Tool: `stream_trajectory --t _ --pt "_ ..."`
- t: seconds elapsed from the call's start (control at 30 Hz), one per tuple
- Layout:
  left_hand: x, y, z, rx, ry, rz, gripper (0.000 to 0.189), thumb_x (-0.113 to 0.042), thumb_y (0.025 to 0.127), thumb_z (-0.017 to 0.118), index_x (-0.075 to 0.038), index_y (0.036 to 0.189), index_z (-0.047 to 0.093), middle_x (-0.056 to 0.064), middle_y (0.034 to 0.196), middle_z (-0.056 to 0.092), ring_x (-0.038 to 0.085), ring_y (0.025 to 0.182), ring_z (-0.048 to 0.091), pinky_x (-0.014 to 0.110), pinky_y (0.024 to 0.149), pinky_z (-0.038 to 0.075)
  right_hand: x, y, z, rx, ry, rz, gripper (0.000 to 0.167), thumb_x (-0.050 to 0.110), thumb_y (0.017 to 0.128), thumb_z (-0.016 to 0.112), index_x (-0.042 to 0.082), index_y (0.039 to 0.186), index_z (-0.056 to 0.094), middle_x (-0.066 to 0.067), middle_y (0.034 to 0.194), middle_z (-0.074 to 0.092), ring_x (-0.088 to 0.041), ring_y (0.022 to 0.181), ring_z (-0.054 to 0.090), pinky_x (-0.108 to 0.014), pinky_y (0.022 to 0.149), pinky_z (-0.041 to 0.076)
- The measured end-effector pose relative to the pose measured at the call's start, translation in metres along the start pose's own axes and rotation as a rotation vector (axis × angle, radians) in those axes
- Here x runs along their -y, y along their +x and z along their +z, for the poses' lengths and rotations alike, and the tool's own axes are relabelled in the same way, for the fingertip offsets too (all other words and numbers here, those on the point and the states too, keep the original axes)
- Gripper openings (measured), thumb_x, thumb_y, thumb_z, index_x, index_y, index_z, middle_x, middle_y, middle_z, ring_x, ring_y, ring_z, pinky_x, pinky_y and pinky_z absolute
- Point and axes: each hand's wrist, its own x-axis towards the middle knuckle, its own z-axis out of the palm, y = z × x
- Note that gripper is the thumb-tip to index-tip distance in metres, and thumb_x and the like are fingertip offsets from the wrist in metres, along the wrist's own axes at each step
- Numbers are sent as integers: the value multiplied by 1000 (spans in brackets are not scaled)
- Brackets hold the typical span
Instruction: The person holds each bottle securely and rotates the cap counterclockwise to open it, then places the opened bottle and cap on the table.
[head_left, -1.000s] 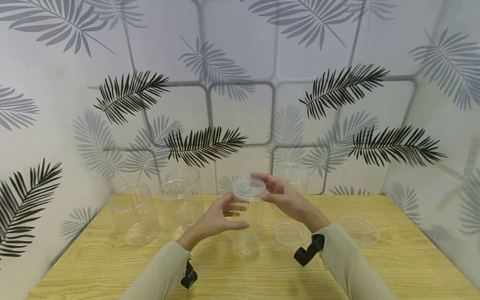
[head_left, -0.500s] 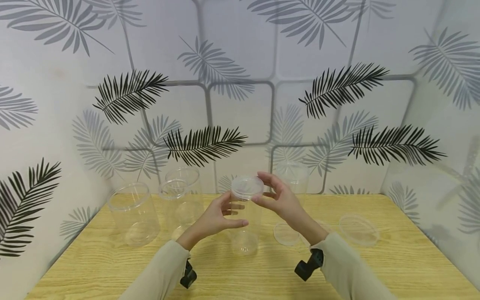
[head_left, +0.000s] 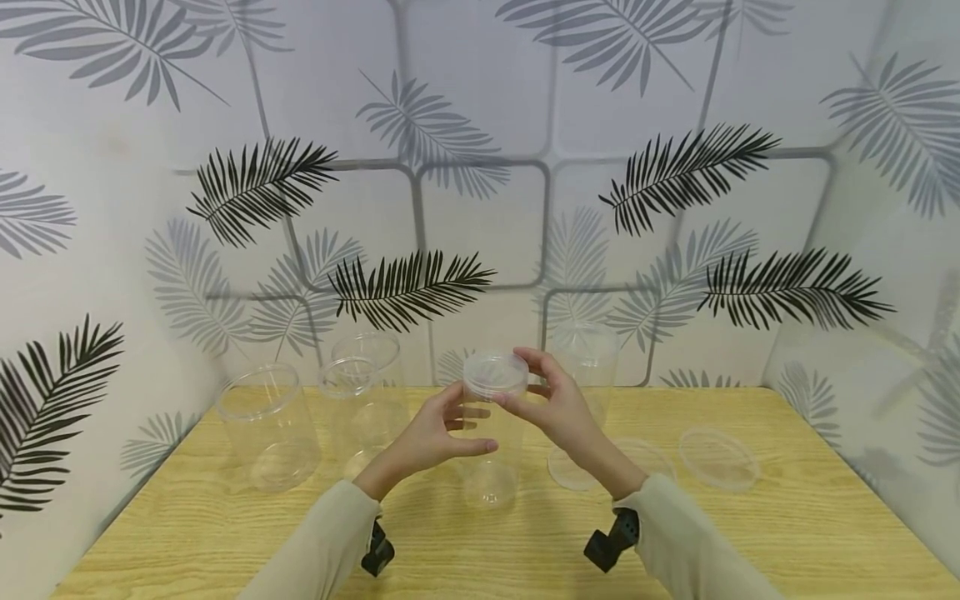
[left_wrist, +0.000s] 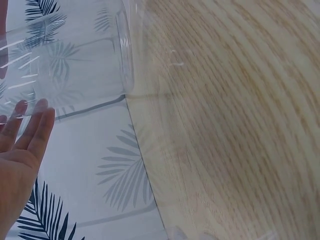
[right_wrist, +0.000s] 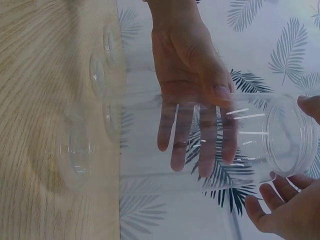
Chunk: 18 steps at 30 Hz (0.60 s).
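A tall clear plastic jar [head_left: 491, 471] stands upright on the table in front of me, with a clear round lid [head_left: 493, 371] on its top. My left hand [head_left: 427, 437] holds the jar's body from the left, thumb on the near side and fingers behind, seen through the plastic in the right wrist view. At the lid's rim, my right hand [head_left: 566, 417] grips from the right, its thumb at the near edge and fingers toward the far side. In the right wrist view the jar [right_wrist: 145, 145] lies sideways across the picture.
Several clear open jars stand at the left, among them a wide jar [head_left: 268, 442] and a narrower jar [head_left: 348, 417]. Another jar [head_left: 588, 354] is behind my right hand. Flat clear lids lie to the right, including an oval-looking lid [head_left: 720, 460]. A patterned wall backs the table [head_left: 525, 558].
My right hand has shifted around the lid, its thumb moving left along the near rim. The jar has moved very slightly left. My left hand keeps its hold.
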Motion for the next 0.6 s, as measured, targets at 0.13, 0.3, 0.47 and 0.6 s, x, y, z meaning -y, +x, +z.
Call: stream_trajectory --t 0.13,0.3,0.47,0.6 --pt "-1 -1 0 8 -9 7 76 -19 75 76 -30 137 34 3 129 50 23 114 56 41 96 46 -4 3 -9 130 87 -10 62 22 84 66 13 137 35 -11 135 43 -29 119 46 -43 95 45" --pt "-2 -1 0 33 -34 13 77 -18 74 77 -27 138 34 4 129 51 25 114 55 43 96 46 -12 11 -20 320 264 -12 62 21 87 62 13 140 31 -12 139 38 -23 120 47 -36 96 46" --pt "-3 -2 -1 61 -54 10 75 -17 74 77 -23 137 36 6 128 51 27 114 54 42 95 46 -19 19 -27 449 364 -27 62 16 91 57 5 143 25 -7 136 41 -14 121 45 -29 99 41" --pt "-4 -2 -1 74 -53 11 74 -17 74 76 -22 136 36 9 129 50 27 114 55 43 96 46 -21 22 -29 496 410 -46 64 15 92 55 1 143 21 -4 134 43 -13 120 45 -25 99 40"
